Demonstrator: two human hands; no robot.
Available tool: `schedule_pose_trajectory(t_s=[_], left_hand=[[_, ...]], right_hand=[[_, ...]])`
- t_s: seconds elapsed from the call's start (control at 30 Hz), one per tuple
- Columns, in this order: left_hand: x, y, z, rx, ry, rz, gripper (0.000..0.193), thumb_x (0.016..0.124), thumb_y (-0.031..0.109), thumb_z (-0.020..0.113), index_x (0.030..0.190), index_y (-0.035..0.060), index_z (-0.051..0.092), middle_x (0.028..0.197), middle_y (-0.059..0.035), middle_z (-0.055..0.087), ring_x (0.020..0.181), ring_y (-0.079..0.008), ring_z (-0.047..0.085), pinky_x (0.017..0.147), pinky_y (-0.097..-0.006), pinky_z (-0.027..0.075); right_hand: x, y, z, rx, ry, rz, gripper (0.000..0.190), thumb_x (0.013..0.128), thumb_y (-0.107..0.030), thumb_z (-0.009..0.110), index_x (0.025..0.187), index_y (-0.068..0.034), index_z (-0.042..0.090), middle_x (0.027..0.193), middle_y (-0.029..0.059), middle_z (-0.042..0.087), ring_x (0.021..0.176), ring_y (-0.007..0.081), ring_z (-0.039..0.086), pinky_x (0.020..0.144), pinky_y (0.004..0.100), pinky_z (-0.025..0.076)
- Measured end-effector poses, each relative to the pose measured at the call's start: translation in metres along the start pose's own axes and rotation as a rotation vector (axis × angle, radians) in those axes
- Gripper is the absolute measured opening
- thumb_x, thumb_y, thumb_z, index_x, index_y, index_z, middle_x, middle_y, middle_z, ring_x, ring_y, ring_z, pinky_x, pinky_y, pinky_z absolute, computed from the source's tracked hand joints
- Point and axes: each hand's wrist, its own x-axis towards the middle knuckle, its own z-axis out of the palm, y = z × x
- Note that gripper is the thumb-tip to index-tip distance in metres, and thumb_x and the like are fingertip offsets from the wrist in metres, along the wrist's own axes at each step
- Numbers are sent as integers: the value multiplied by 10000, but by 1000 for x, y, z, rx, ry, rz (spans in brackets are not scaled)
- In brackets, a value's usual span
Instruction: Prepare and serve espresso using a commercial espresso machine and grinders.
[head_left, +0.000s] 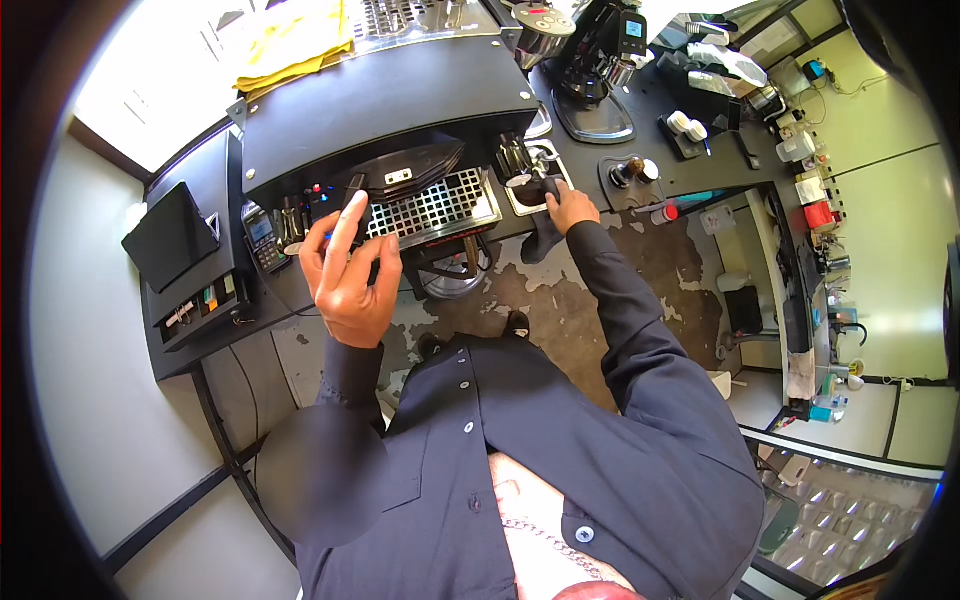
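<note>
My left hand (352, 281) is raised before the espresso machine (390, 97), fingers apart and seemingly empty. Its index fingertip overlaps a black handle (355, 196) at the machine's front; whether they touch is unclear. Below the machine's group area lies the drip tray grate (431, 204), with square holes. At the machine's right end, my right hand (573, 207) grips a black handle (553, 185), probably a portafilter's, over a steel-rimmed bin (568, 174) set in the counter. The handle's far end is partly hidden. A dark cloth (541, 238) hangs below that hand.
Right of the bin, a tamper (621, 175) stands on a mat (637, 196). A coffee grinder (589, 64) stands behind. On the left are a card terminal (262, 238) and a black tablet (171, 236). A yellow cloth (300, 37) lies atop the machine.
</note>
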Motion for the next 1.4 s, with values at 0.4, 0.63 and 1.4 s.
schedule_pose_trajectory(t_s=[0.4, 0.63, 1.4], left_hand=[[0, -2, 2, -51, 9, 12, 52, 761, 32, 765, 789, 3, 732, 1278, -92, 681, 1099, -319, 568, 925, -385, 463], [0, -3, 1, -47, 2, 8, 62, 759, 38, 770, 793, 0, 735, 1276, -89, 682, 1100, -317, 564, 925, -386, 467], [1, 2, 2, 0, -12, -13, 33, 772, 37, 760, 786, 12, 745, 1282, -106, 682, 1119, -319, 564, 959, -393, 459]], right_hand=[[6, -18, -31, -96, 15, -27, 532, 967, -402, 574, 1476, -293, 468, 1091, 222, 702, 1035, 420, 675, 904, 509, 535], [18, -2, -10, -173, -91, -58, 505, 978, -381, 555, 1469, -316, 463, 1064, 245, 692, 987, 441, 682, 880, 531, 538], [14, 3, 6, -123, -1, -49, 524, 984, -396, 555, 1490, -322, 445, 1049, 233, 687, 969, 434, 682, 858, 516, 543]])
